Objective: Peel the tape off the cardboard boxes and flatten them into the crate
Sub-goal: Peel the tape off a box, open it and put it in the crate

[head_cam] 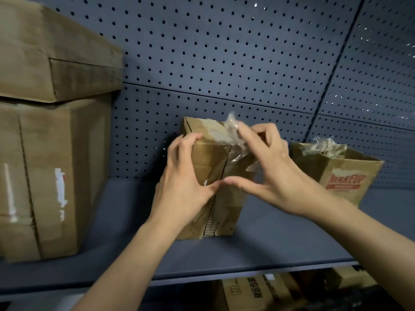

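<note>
Holding the box [210,159], left hand [184,182] braces while right hand [276,173] pinches tape [233,129].

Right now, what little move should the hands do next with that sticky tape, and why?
Probably pull the tape up and away with the right hand while the left hand steadies the small box. The clear tape is bunched in the right hand's pinch, but part of it looks stuck along the box's seam.

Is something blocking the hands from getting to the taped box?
Nothing visible does. The left hand grips the small box, and the right hand pinches its clear tape. The crate is out of view.
</note>
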